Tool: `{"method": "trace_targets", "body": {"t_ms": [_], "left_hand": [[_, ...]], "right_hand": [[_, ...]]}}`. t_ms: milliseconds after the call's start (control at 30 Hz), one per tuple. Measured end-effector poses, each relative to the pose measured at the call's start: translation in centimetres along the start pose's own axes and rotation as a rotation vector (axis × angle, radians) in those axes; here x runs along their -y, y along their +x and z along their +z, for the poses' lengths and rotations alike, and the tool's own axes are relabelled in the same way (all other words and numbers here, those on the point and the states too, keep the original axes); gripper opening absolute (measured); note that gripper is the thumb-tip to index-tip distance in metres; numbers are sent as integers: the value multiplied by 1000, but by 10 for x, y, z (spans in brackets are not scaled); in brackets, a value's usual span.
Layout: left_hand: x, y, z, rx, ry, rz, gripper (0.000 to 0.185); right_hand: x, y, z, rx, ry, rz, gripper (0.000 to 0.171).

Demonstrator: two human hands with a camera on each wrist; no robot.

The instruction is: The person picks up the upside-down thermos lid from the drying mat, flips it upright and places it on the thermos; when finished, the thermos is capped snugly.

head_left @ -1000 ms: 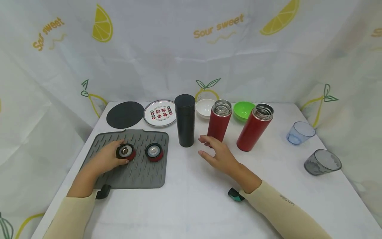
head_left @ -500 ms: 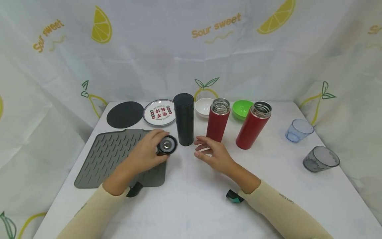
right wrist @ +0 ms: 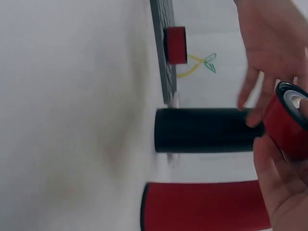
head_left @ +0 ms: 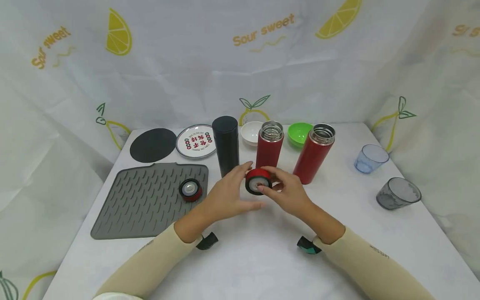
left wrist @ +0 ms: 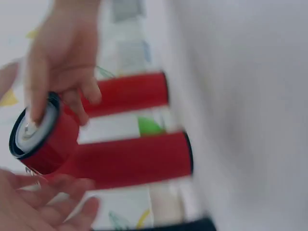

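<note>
Two hands (head_left: 258,193) gripping one red lid (head_left: 258,181) above tabletop centre; other lid (head_left: 190,190) left on mat (head_left: 146,200), both red flasks (head_left: 268,148) uncapped.

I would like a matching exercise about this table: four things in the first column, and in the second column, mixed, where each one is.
Things:
1. red lid
2. second red lid
3. green bowl
4. black flask

Places:
A. on the grey mat
B. behind the two open red flasks
C. held between both hands
D. upright, just right of the patterned plate

Pairs: 1-C, 2-A, 3-B, 4-D
</note>
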State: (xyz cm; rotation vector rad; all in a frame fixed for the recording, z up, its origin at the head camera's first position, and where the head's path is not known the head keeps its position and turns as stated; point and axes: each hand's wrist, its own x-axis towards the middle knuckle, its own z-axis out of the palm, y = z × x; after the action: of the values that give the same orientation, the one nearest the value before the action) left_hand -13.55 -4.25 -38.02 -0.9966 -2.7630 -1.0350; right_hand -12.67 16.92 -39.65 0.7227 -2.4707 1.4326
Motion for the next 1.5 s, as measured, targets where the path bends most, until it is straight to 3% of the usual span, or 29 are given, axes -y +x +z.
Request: {"method": "trace_targets", "body": {"t_ms": [67, 133, 200, 300, 433, 567, 700, 833, 1067, 1233, 1367, 1500], "left_hand": [[-6, 7, -3, 75, -205, -192, 86], [-10, 16, -5, 125, -396, -306, 76], [-12, 25, -8, 149, -534, -337, 66], [-16, 35, -12, 127, -618, -299, 60], [-24, 48, -20, 1, -497, -149, 65], [-31, 66, -26, -177, -321, 30, 70], [-36, 86, -24, -314, -284, 116, 72], [-39, 103, -19, -380, -310, 124, 74], [-32, 118, -10, -476, -315, 83, 72], [-22, 119, -1, -479, -392, 23, 73], [-18, 119, 2, -475, -430, 23, 73], [-17, 118, 1, -513, -399, 31, 72]], "right_hand": [[0, 0, -6, -51, -48, -93, 53], [0, 2, -11, -95, -81, -195, 54], [0, 4, -15, -141, -121, -293, 54], [0, 7, -19, -219, -148, -381, 57], [-2, 12, -23, -309, -146, -385, 68], [0, 18, -23, -368, -100, -353, 77], [9, 26, -21, -431, -48, -291, 75], [12, 36, -18, -435, 14, -152, 74], [-1, 55, -12, -329, 165, 58, 78], [-10, 54, -8, -305, 136, 98, 71], [-14, 53, -7, -308, 121, 93, 67], [-15, 54, -7, -301, 122, 92, 66]]}}
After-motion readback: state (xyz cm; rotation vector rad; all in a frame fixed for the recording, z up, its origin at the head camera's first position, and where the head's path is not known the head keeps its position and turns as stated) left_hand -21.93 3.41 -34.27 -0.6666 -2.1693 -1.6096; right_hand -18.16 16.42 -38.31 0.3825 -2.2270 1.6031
